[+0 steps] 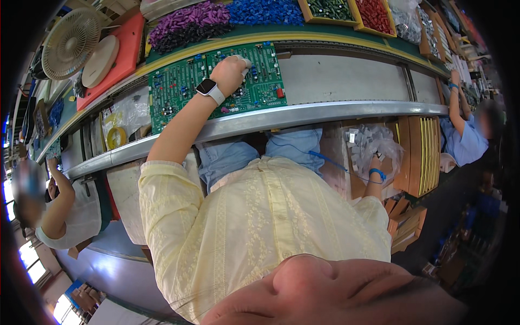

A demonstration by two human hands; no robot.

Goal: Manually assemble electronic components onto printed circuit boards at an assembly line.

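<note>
My left hand [230,74], with a watch [206,86] at its wrist, is over the upper middle of a green circuit board [170,116]. Its fingers are curled and pressed together, with white covers on the tips; what they grip, if anything, is hidden. Small blue, red and dark components stand across the board. Down at the right, my right hand [375,162] reaches into a clear plastic bag [392,143] of small grey parts. A blue wrist strap [377,174] with a cord circles that wrist. The right fingertips are drawn together at a small part too tiny to name.
A metal rail [325,111] edges the line before me. Beyond it lie piles of purple parts [189,21] and blue parts [265,12], and a box of red parts [374,16]. A fan [71,43] stands far left. Co-workers sit at left and right [466,138].
</note>
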